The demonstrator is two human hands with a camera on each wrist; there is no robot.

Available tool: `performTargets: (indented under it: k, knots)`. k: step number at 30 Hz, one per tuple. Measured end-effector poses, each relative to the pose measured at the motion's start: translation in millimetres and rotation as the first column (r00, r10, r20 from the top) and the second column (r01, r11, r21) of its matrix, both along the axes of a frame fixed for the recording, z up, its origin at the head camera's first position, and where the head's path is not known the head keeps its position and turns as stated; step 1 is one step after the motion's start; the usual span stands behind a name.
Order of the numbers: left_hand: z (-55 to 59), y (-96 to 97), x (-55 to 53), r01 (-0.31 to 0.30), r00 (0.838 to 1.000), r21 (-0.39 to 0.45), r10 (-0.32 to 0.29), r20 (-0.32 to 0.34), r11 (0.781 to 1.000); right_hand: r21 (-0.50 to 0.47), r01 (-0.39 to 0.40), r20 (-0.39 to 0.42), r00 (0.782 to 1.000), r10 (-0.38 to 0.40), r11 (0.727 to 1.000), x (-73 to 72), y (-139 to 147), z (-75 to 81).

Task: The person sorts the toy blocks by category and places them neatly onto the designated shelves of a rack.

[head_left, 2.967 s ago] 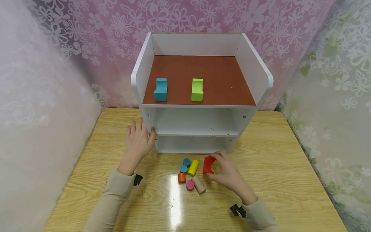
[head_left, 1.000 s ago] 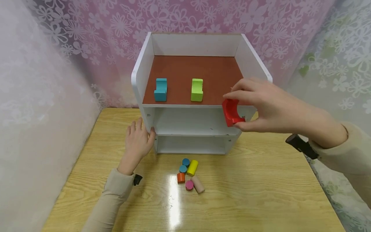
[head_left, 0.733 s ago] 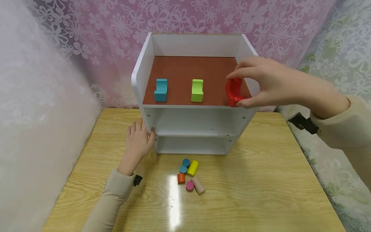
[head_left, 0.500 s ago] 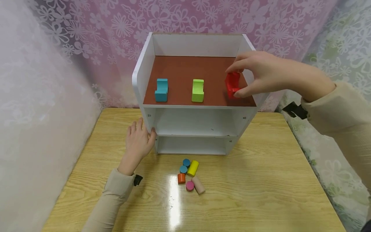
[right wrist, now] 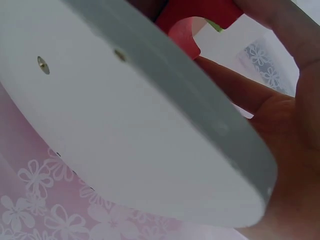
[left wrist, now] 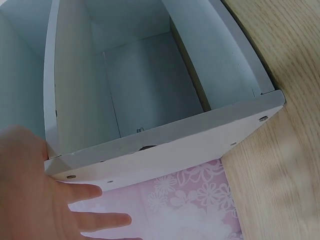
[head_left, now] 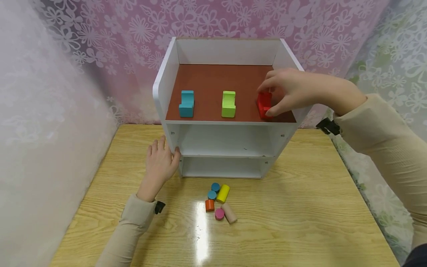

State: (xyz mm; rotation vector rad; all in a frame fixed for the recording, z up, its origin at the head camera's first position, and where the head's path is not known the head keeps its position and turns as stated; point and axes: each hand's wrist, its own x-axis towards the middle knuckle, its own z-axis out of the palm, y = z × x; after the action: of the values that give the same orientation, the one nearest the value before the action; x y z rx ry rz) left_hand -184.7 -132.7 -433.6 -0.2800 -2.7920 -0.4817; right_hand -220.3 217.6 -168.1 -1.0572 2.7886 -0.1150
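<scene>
My right hand [head_left: 289,91] reaches over the right side of the white shelf unit [head_left: 227,122] and pinches a red toy block with a curved cut-out [head_left: 263,104] between thumb and fingers. That block stands upright on the brown top board [head_left: 223,79], near its front right. In the right wrist view the unit's side panel hides part of the red block [right wrist: 210,12]. Matching blocks, one teal [head_left: 186,104] and one lime green [head_left: 228,104], stand in line to its left. My left hand [head_left: 159,162], fingers spread, rests against the unit's left side.
Several small cylinders lie on the wooden table [head_left: 300,207] before the unit: blue ones, a yellow one [head_left: 223,193], an orange one [head_left: 209,205], a pink one [head_left: 219,214] and a plain wood one [head_left: 229,213]. Raised white walls edge the top board. Floral curtains [head_left: 213,18] hang behind.
My right hand has carried the red block from the table up over the unit's front edge and lowered it onto the top board. The left hand has stayed in place.
</scene>
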Motion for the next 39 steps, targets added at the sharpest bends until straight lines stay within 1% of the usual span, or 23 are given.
performTargets:
  k: [3, 11, 16, 21, 25, 29, 32, 35, 37, 39]
  knots:
    - [-0.4, 0.3, -0.5, 0.0, 1.0, 0.002, 0.0, -0.007, 1.0, 0.003, 0.002, -0.004, 1.0, -0.002, 1.0, 0.1, 0.7, -0.4]
    - [-1.5, 0.3, -0.5, -0.002, 1.0, 0.002, 0.002, -0.013, 1.0, 0.056, 0.015, -0.028, 1.0, -0.014, 0.998, 3.7, -1.6, 1.9]
    - [-1.1, 0.3, 0.8, -0.004, 1.0, 0.007, 0.005, -0.019, 1.0, 0.09, 0.02, -0.067, 0.998, -0.014, 0.996, 9.0, -2.2, 5.6]
    - [-0.8, 0.6, 1.4, -0.01, 1.0, 0.006, 0.01, -0.023, 1.0, 0.082, 0.035, -0.074, 0.997, -0.029, 0.996, 15.9, -2.8, 9.2]
    - [-1.0, 1.0, 0.8, -0.01, 1.0, 0.008, 0.01, -0.021, 1.0, 0.048, 0.019, -0.116, 0.993, -0.014, 0.999, 21.0, -2.8, 12.1]
    - [-0.6, 0.8, 0.4, -0.007, 1.0, 0.005, 0.007, 0.004, 1.0, 0.031, 0.013, -0.18, 0.984, -0.007, 0.999, 25.6, -2.7, 14.6]
    - [-0.4, 0.6, 0.3, -0.006, 1.0, 0.002, 0.006, 0.023, 1.0, 0.026, 0.019, -0.205, 0.979, -0.014, 0.999, 30.1, -2.1, 16.3]
    - [-0.1, 0.2, 0.4, -0.005, 1.0, 0.005, 0.005, 0.022, 1.0, -0.005, 0.003, -0.228, 0.974, -0.004, 1.0, 37.4, -1.3, 17.5]
    - [-0.2, 0.1, 0.3, -0.005, 1.0, 0.008, 0.004, 0.015, 1.0, -0.037, -0.026, -0.266, 0.964, 0.016, 0.999, 43.4, -0.9, 17.0]
    - [-0.1, 0.3, 0.2, -0.003, 1.0, 0.009, 0.003, 0.014, 1.0, -0.079, -0.064, -0.331, 0.943, 0.035, 0.995, 50.6, -0.9, 14.9]
